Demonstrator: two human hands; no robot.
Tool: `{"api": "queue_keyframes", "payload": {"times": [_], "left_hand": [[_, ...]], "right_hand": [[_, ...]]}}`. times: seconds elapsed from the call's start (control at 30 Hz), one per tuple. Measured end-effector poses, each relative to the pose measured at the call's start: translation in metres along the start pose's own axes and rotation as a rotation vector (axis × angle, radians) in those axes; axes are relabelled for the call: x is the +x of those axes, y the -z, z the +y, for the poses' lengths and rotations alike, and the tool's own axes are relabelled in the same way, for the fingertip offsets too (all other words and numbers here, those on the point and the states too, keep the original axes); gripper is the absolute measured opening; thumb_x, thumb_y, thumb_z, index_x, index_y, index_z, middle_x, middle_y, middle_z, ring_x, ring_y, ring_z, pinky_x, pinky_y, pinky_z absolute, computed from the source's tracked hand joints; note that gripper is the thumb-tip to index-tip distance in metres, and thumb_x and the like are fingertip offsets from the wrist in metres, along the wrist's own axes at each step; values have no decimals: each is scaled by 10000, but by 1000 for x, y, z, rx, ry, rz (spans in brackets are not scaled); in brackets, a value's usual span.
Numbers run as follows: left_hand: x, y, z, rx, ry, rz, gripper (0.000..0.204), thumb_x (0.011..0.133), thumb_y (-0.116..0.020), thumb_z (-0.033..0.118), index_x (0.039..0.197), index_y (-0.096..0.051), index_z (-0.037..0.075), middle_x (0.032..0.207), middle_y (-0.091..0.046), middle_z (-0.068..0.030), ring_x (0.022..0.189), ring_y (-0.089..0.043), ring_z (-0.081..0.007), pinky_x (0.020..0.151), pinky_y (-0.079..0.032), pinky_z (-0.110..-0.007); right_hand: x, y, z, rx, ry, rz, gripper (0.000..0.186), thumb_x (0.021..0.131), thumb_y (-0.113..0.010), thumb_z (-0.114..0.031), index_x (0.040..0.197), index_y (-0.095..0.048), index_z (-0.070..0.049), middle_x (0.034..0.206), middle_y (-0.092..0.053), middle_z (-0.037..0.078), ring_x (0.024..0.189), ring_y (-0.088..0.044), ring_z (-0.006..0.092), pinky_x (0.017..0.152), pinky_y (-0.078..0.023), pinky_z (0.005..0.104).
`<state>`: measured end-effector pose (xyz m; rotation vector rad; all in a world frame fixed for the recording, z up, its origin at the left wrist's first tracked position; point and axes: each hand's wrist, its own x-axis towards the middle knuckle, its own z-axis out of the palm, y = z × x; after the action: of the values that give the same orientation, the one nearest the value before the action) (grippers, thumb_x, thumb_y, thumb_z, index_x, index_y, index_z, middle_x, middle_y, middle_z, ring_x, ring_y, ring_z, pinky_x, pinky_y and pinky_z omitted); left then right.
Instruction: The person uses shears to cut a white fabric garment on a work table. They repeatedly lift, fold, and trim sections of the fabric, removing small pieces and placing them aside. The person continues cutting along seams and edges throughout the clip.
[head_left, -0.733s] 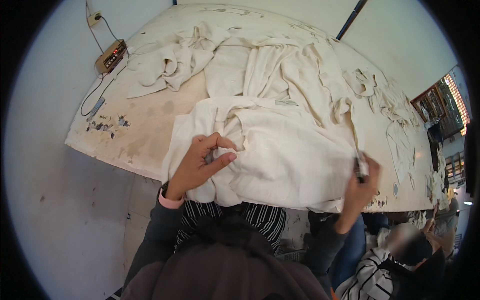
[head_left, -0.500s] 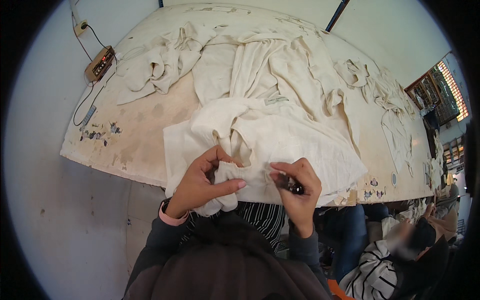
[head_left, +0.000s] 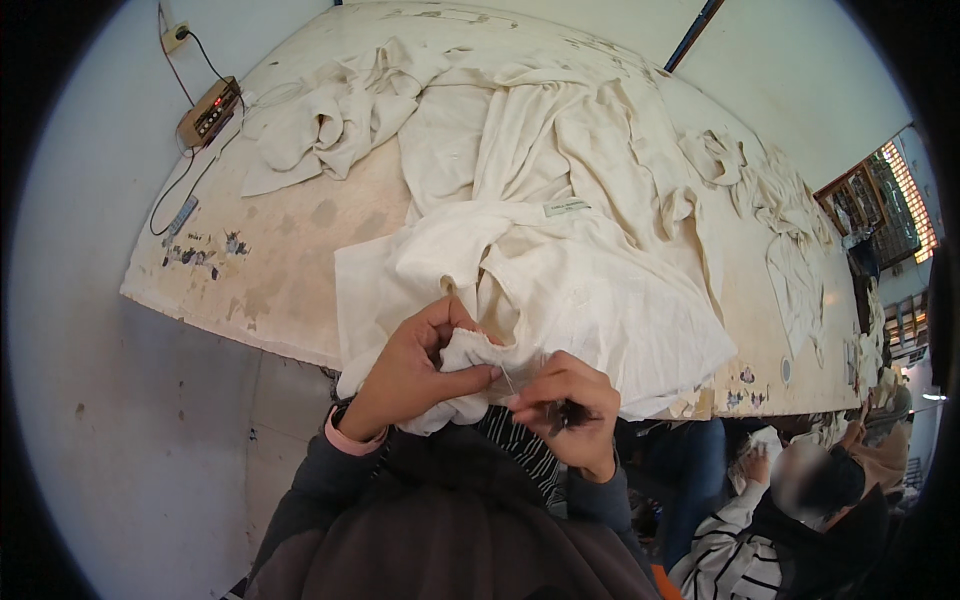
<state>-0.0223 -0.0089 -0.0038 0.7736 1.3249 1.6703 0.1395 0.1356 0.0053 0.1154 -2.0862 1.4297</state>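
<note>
A cream woven garment (head_left: 600, 310) with a small label at its neck lies heaped at the table's front edge. My left hand (head_left: 420, 365) is closed on it, thumb and fingers pinching a gathered cloth edge (head_left: 470, 350). Close by on the right, my right hand (head_left: 572, 408) has its fingertips pinched on a thin pale thread (head_left: 508, 382) near that edge. A small dark tool (head_left: 568, 416) is tucked in the same palm; its kind is blurred and partly hidden by the fingers.
More cream garments (head_left: 340, 120) lie across the large stained table (head_left: 300, 235). A brown box with a red light (head_left: 210, 110) and cables sits at the left wall, a remote control (head_left: 183, 215) nearby. At lower right a person in a striped sleeve (head_left: 735, 550) is seated.
My right hand has moved down and left, nearer my left hand, and a thread now shows at its fingertips. My left hand keeps its pinch on the cloth. The view has shifted slightly.
</note>
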Motion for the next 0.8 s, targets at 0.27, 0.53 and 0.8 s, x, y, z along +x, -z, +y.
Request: {"api": "queue_keyframes", "payload": {"times": [0.27,0.53,0.8], "left_hand": [[-1,3,2,-64,-3,27,365,769,-849,-23,1020,-606,84,989,-640,35,959,-573,-55,871,-446,-240],[-1,3,-5,26,-76,6,366,819,-792,-29,1075,-554,79,1051,-687,17,972,-606,-47,860,-488,-236],[0,1,-1,49,-88,18,337,829,-773,-32,1055,-549,80,1037,-686,13,957,-604,-46,852,-486,-234]], "right_hand": [[1,5,-6,-753,146,214,416,721,-868,-124,1115,-737,-95,919,-739,15,701,-643,162,631,-330,318],[2,-2,-6,-879,198,166,436,710,-871,-159,1128,-755,-114,918,-713,-25,666,-585,135,642,-333,311],[-1,-2,-4,-890,215,179,435,711,-867,-149,1131,-757,-116,916,-705,-24,661,-560,141,663,-330,310]]}}
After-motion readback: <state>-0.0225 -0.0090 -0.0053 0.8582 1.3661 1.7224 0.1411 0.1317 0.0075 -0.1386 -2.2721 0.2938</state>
